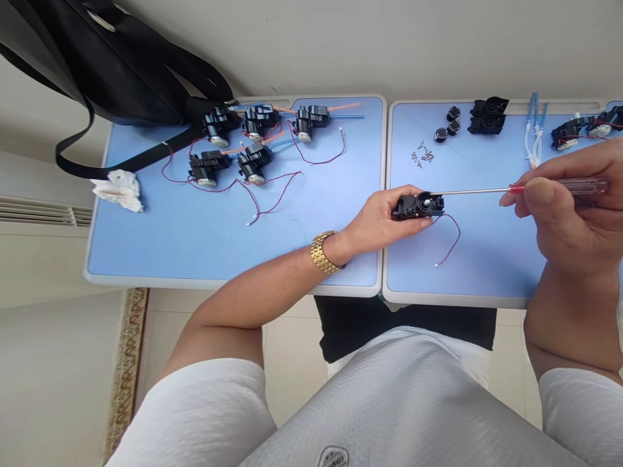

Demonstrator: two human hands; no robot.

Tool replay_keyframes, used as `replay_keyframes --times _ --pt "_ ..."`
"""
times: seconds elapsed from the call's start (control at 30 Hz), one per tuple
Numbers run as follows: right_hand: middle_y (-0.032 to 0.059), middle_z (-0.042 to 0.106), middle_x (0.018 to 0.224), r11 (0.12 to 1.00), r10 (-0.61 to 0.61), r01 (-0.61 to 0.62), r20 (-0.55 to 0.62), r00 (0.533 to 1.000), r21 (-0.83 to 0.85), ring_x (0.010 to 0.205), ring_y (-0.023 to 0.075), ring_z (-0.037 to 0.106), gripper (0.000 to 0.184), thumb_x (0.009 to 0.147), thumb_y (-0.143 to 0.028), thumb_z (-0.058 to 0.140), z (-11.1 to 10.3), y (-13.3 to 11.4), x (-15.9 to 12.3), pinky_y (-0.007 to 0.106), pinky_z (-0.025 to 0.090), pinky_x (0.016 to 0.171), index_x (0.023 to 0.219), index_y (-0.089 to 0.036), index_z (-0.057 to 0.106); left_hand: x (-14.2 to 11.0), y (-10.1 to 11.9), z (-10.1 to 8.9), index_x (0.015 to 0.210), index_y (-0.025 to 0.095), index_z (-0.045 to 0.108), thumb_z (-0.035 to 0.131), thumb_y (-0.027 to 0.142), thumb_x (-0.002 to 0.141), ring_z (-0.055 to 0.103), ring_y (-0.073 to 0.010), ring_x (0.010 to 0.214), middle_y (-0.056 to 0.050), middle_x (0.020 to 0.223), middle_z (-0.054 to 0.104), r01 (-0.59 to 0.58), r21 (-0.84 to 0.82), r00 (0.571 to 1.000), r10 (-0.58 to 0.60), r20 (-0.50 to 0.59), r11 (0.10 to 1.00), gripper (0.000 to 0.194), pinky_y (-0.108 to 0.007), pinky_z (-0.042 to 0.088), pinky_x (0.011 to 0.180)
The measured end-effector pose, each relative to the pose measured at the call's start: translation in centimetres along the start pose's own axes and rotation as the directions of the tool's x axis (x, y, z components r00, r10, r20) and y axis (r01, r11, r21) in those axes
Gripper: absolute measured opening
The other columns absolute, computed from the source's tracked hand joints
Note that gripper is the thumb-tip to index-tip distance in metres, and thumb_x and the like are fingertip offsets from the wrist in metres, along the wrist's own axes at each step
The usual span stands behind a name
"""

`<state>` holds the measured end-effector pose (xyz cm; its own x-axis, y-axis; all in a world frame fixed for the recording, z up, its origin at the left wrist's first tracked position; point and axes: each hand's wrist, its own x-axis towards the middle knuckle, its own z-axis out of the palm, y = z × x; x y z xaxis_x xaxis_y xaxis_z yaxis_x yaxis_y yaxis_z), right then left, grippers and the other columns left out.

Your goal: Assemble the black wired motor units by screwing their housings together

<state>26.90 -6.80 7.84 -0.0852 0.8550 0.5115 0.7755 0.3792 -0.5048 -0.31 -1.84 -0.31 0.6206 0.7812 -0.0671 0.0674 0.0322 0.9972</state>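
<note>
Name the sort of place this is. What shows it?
Likely a makeshift small-parts assembly spot, perhaps in a home or office: a screwdriver at a black module, loose screws on a blue tabletop, and five similar wired modules grouped at the left.

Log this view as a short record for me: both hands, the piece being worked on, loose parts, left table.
Left hand: holding black module
Right hand: gripping screwdriver, tip at the module
Wire: trails from the module onto the right table
Loose parts: small screws, three round black pieces, black housings
Left table: five wired units, crumpled tissue, black bag
</note>
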Motion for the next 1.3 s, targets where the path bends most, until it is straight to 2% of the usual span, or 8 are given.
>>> replay_keyframes --times 0.13,0.37,0.5,0.63,0.8,1.0,1.2,1.3 --pt "0.0009 0.07 0.062 0.994 -0.009 0.034 -0.227 0.974 0.107 0.052 0.026 0.066 0.019 0.098 -0.049 0.076 1.3 -0.7 -0.3 0.048 0.045 0.049 0.086 -0.037 0.084 -0.1 0.2 -0.1 0.107 0.02 0.071 0.094 0.059 0.08 0.061 -0.0121 0.062 0.002 0.075 0.067 0.036 -0.081 0.999 -0.033 0.039 0.996 0.053 -0.028 0.055 0.064" --pt "0.0009 0.073 0.063 0.987 -0.017 0.061 -0.285 0.959 0.146 0.049 0.0225 0.063 0.023 0.094 -0.05 0.082 1.8 -0.3 -0.2 0.046 0.04 0.046 0.082 -0.031 0.085 0.1 0.2 -0.4 0.11 0.021 0.071 0.096 0.064 0.078 0.06 -0.0116 0.062 0.0 0.081 0.069 0.078 -0.169 0.995 -0.065 0.079 0.982 0.059 -0.03 0.056 0.062" --pt "0.0016 0.078 0.074 0.992 -0.022 0.052 -0.248 0.968 0.116 0.058 0.0261 0.07 0.008 0.096 -0.041 0.082 2.0 0.1 -0.4 0.048 0.049 0.051 0.095 -0.034 0.086 0.1 0.1 -0.3 0.11 0.02 0.069 0.093 0.052 0.083 0.059 -0.0114 0.062 0.002 0.078 0.066 0.058 -0.114 0.996 -0.049 0.081 0.992 0.048 -0.029 0.055 0.065" --pt "0.0009 0.083 0.089 0.991 -0.054 0.084 -0.26 0.964 0.104 0.073 0.0267 0.08 0.011 0.097 -0.033 0.081 2.7 0.1 -0.3 0.045 0.061 0.06 0.108 -0.033 0.083 -0.3 0.1 0.2 0.115 0.021 0.073 0.088 0.05 0.087 0.063 -0.0147 0.079 -0.002 0.091 0.071 -0.028 0.047 0.995 0.024 0.098 0.999 0.044 -0.028 0.055 0.072" --pt "0.0008 0.086 0.104 0.999 -0.007 0.01 -0.066 0.998 0.04 0.085 0.0257 0.082 0.015 0.107 -0.028 0.069 3.2 -0.4 -0.2 0.045 0.063 0.071 0.114 -0.038 0.077 -0.6 0.1 0.6 0.129 0.019 0.075 0.078 0.059 0.097 0.064 -0.0151 0.082 -0.006 0.102 0.076 -0.078 0.172 0.987 0.052 0.152 0.982 0.052 -0.028 0.053 0.074" --pt "-0.0032 0.086 0.103 0.999 0.012 -0.013 0.027 1.0 0.044 0.088 0.022 0.083 0.012 0.108 -0.033 0.067 4.5 0.5 -0.1 0.042 0.065 0.076 0.113 -0.039 0.076 -0.5 -0.3 0.7 0.129 0.019 0.079 0.086 0.052 0.091 0.072 -0.0192 0.096 -0.009 0.113 0.081 -0.112 0.163 0.986 0.09 0.137 0.98 0.051 -0.029 0.057 0.083" --pt "-0.0041 0.086 0.098 0.998 0.052 -0.054 0.072 0.996 0.016 0.089 0.0253 0.085 0.013 0.105 -0.031 0.068 5.6 1.5 -0.1 0.044 0.068 0.074 0.11 -0.037 0.077 -0.6 -0.3 0.9 0.121 0.018 0.08 0.083 0.05 0.091 0.066 -0.0151 0.083 -0.003 0.096 0.076 -0.083 0.133 0.994 0.073 0.075 0.988 0.043 -0.027 0.055 0.078" --pt "-0.0038 0.086 0.095 0.999 0.014 -0.015 0.039 0.999 0.029 0.087 0.0252 0.085 0.012 0.103 -0.029 0.071 5.8 1.8 -0.1 0.042 0.068 0.071 0.111 -0.036 0.078 -0.6 -0.2 0.9 0.12 0.018 0.079 0.082 0.051 0.093 0.065 -0.015 0.083 -0.002 0.095 0.076 -0.089 0.142 0.994 0.078 0.079 0.986 0.042 -0.027 0.054 0.078"
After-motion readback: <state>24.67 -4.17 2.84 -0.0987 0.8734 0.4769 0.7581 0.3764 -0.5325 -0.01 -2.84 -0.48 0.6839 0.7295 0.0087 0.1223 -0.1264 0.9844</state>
